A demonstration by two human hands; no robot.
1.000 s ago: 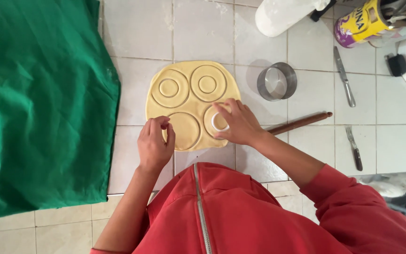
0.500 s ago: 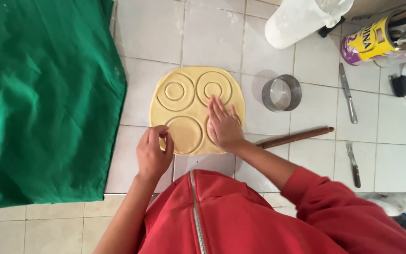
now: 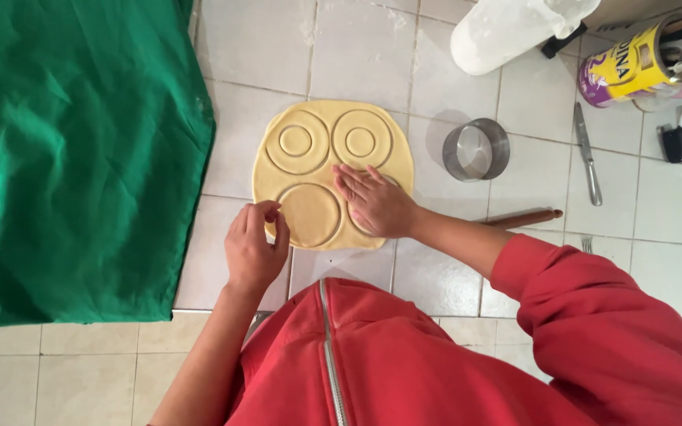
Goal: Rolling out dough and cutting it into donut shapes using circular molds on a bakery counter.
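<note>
Right hand (image 3: 376,201), which a second ago gripped a small cutter, now lies flat and released on the rolled dough (image 3: 331,172) on the tiled counter (image 3: 357,55), while the left hand (image 3: 252,246) pinches, perhaps, its edge.

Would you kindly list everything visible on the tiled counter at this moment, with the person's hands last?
dough sheet: one, pale yellow, centre of the counter, scored with round cuts
green cloth: one, draped over the left side
ring cutter: one, metal, right of the dough
rolling pin: one, brown wood, partly hidden behind the right forearm
knife: one, metal, right of the cutter
white bag: one, top edge
can: one, yellow and purple, top right
tiled counter: white tiles
left hand: at the dough's lower left edge, fingers curled
right hand: flat on the dough's lower right part
</note>
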